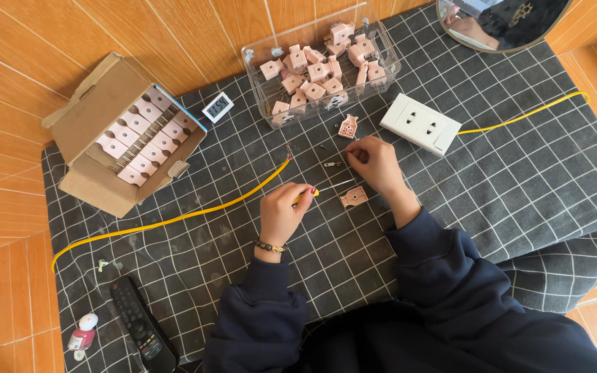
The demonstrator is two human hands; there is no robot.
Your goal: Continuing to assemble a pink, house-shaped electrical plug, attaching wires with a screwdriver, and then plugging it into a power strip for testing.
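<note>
Closest to me are the dark navy sleeves (409,290) of the person I am watching, both arms reaching up onto a dark grey cloth (519,186) with a white grid that covers the surface. The left hand (283,211), wearing a beaded bracelet, has its fingers curled shut around a yellow-handled screwdriver (312,194) whose thin metal shaft points right. Its tip lies just beside a small pink plastic part (354,197) resting on the cloth. The right hand (374,162) sits above that part, its fingers pinched together at a tiny metal piece (333,164); I cannot tell whether they actually grip it. A second pink part (347,127) lies a little farther up.

Behind the hands stands a clear plastic box (388,65) heaped with more pink parts. To its right lies a white double socket plate (421,124). A yellow wire (174,220) runs across the cloth from lower left to far right. At left, an open brown cardboard carton (95,117) holds neat rows of pink parts, with a small white digital display (218,107) beside it. At lower left lie a black remote control (143,324) and a small pink bottle (83,334).
</note>
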